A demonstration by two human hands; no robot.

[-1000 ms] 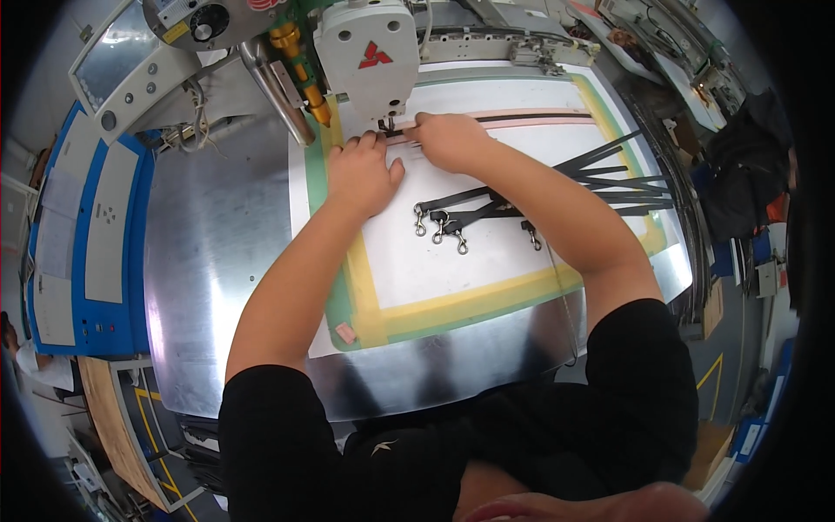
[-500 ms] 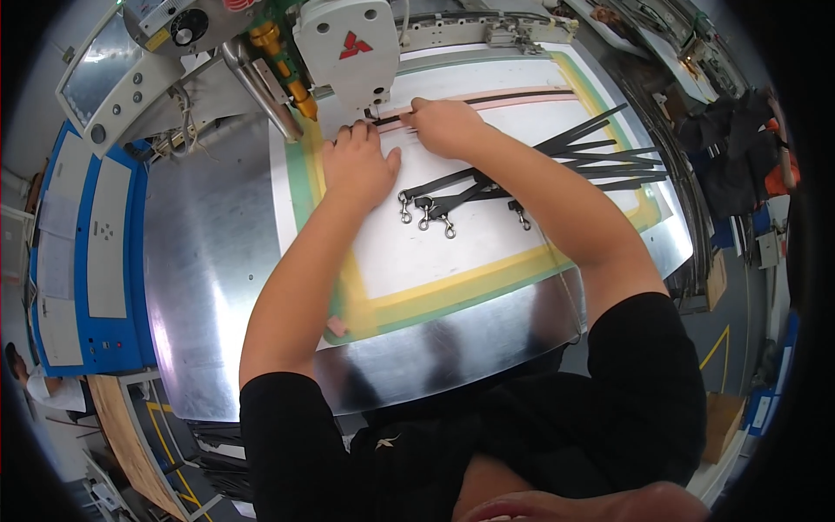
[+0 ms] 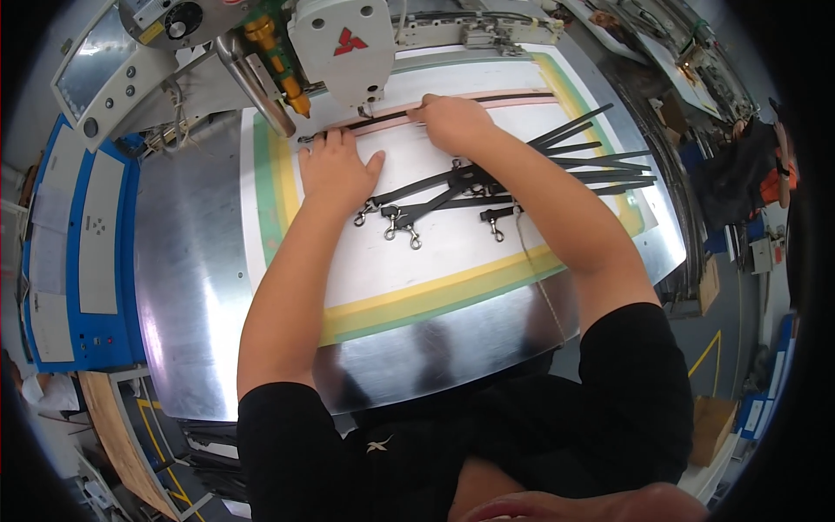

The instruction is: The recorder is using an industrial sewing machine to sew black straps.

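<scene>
Touching a long, narrow black strap with bare left hand spread and bare right hand curled, unclear whether pinching.

i'm in a sewing workshop: a white sewing-machine head over my metal bench, a blue control cabinet to my left, yellow lines on the grey floor.

One head-worn fisheye camera looks down from close over the desk's near edge toward its far edge.
</scene>
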